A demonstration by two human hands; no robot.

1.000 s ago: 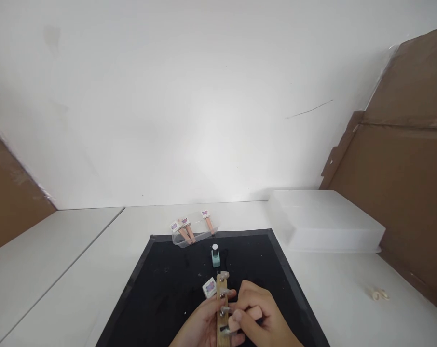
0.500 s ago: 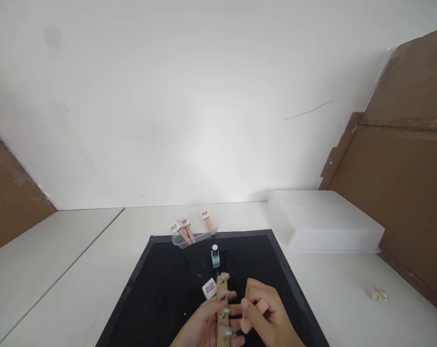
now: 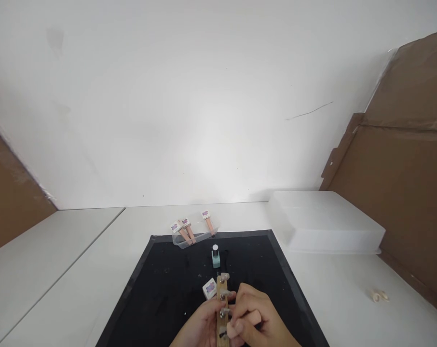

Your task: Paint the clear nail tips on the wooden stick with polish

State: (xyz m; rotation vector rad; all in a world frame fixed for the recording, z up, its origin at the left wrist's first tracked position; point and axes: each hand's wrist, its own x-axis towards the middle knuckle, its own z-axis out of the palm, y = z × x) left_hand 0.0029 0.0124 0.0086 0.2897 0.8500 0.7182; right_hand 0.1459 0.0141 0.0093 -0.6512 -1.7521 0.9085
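Observation:
My left hand (image 3: 202, 324) is closed around a wooden strip (image 3: 222, 304) that bears several metal studs with clear tips. In my right hand (image 3: 256, 315) is a pinkish handle (image 3: 243, 324), pinched between thumb and fingers; its dark brush end touches the clear tip nearest me. A white square block (image 3: 210, 288) with a purple print lies just left of the strip. Beyond the strip's far end stands a small teal bottle (image 3: 215, 258) with a white top.
A clear tray (image 3: 182, 245) at the mat's far edge holds several pinkish sticks (image 3: 209, 224) with printed white heads. On the right are a white box (image 3: 330, 221) and small beige rings (image 3: 379, 295). A black mat (image 3: 160, 289) lies under my hands.
My right hand has moved left with the pinkish handle, bringing the brush end over the nearest clear tip. The left hand and strip have stayed almost in place.

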